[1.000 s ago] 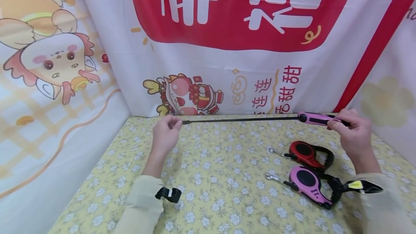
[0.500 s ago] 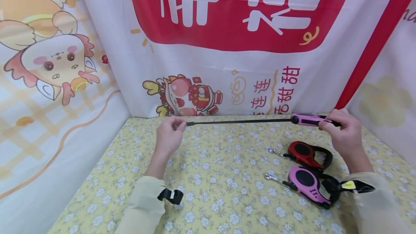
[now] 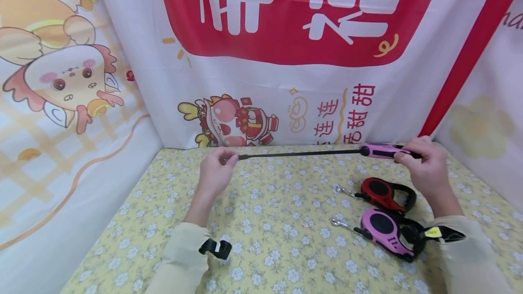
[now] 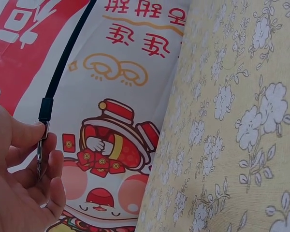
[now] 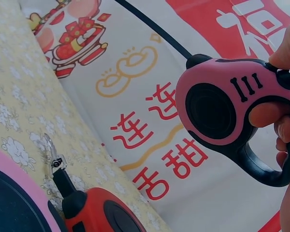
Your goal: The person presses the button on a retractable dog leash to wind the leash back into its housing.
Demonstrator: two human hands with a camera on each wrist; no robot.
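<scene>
My right hand [image 3: 426,167] grips a pink and black retractable dog leash [image 3: 380,151] by its looped handle. In the right wrist view the thumb lies on top of the pink casing [image 5: 239,84] and fingers pass through the loop. A black strap [image 3: 304,154] runs out of it, straight and taut, above the tabletop. At its far end my left hand [image 3: 216,171] pinches the metal clip [image 4: 40,157], partly hidden by the fingers.
On the right of the flowered tablecloth [image 3: 261,239] lie a red retractable leash [image 3: 379,188] and a second pink one [image 3: 382,222], their metal clips pointing left. Printed cloth [image 3: 249,76] hangs behind and at both sides. Black bands circle both sleeves.
The right hand has moved left with the leash, and the left hand slightly right. Less strap now stretches between them. The two leashes on the table lie as before.
</scene>
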